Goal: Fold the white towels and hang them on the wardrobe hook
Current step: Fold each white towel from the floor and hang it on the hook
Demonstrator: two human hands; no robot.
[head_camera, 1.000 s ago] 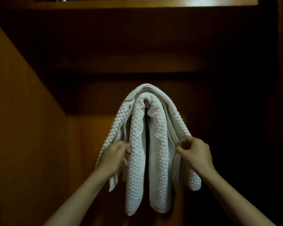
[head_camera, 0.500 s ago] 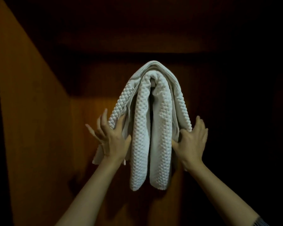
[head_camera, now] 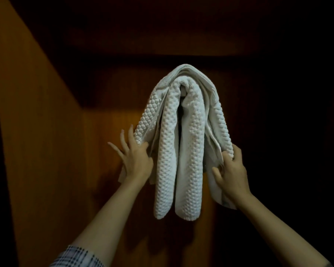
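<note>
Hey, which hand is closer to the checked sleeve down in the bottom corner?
Left. The left hand is on the arm coming from the checked sleeve; the right hand is across the towels from it.

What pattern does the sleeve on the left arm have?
A dark-and-light plaid check, on the sleeve, seen in the head view.

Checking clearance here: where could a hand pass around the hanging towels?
Bare back panel lies open between the side wall and the left hand. Below the towels, between both forearms, is free too. It is crowded at the towels' sides: the left hand touches one edge, the right hand grips the other. Right side too dark to judge.
</note>
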